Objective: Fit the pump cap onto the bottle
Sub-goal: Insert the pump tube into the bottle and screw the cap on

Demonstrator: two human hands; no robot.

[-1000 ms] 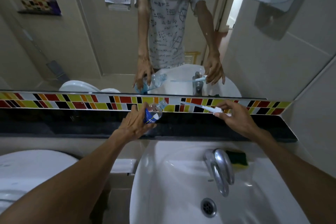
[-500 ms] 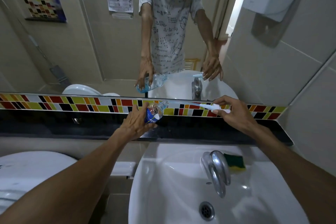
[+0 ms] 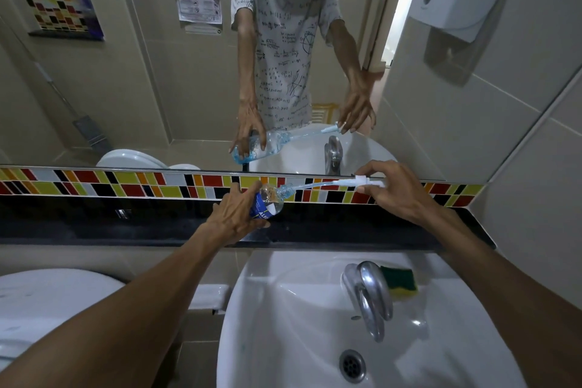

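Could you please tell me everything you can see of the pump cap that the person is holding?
The pump cap is white plastic with a long, thin, clear tube running from it. The right hand pinches its head between the fingers, holding it nearly level above the dark ledge. The tube's far end has entered the neck of the tilted clear bottle, which the left hand grips. The cap itself is still well clear of the neck, not yet seated.

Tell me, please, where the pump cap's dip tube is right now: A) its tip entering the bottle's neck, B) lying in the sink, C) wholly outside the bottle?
A: the right hand holds the pump cap with its tube reaching into the neck of the bottle tilted in the left hand.
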